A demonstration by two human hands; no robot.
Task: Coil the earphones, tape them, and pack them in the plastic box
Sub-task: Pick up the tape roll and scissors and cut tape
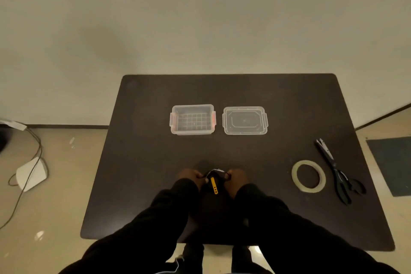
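Note:
Both of my hands hold the earphones (215,179) just above the near middle of the dark table (278,107). They are a small black bundle with a yellow strip hanging down. My left hand (190,177) pinches the bundle's left side and my right hand (237,177) grips its right side. The clear plastic box (192,119) with orange-red latches stands open and empty at the table's centre. Its clear lid (244,120) lies flat to the right of it. A roll of clear tape (308,176) lies flat at the right, with black scissors (338,171) beside it.
The table stands against a pale wall. On the floor to the left lie a white device (31,172) and a thin cable (33,140). A dark mat (391,164) lies on the floor at the right.

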